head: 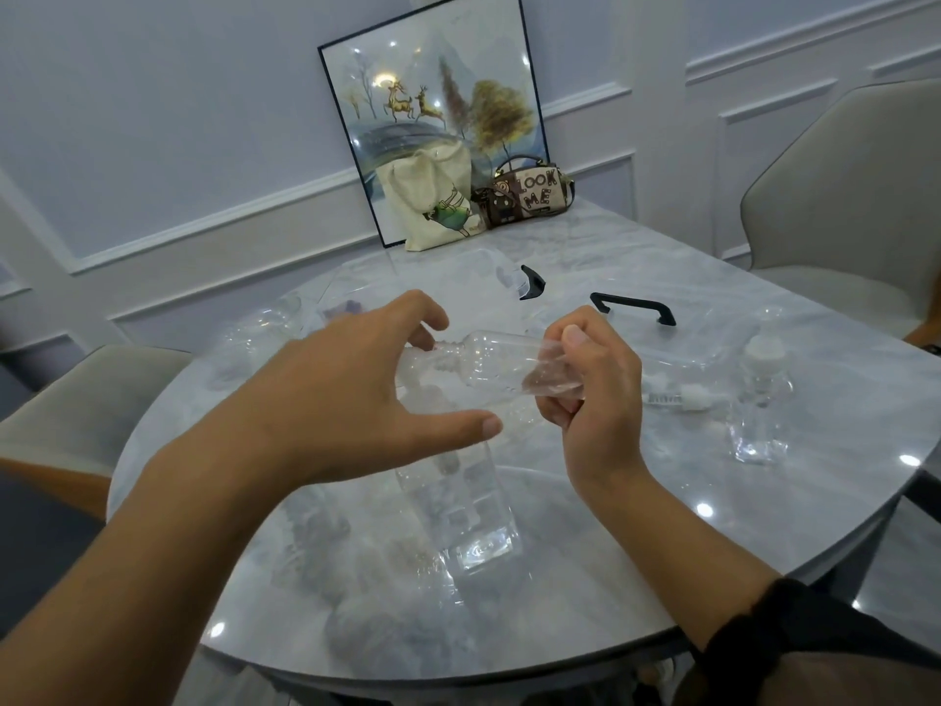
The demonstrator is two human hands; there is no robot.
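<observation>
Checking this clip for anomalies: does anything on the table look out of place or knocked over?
A white pump head lies loose on the table beside a capped bottle; another clear bottle, mid-table, seems to lie on its side. No spill shows.

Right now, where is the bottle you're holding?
Head view, centre: the bottle lies sideways in the right hand, neck toward the open left hand, above the table.

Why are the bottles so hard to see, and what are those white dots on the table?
Head view: the clear bottle in the right hand is see-through against the pale table, so only edges catch light; the dots look like lamps mirrored in its glossy top, as on the framed picture.
</observation>
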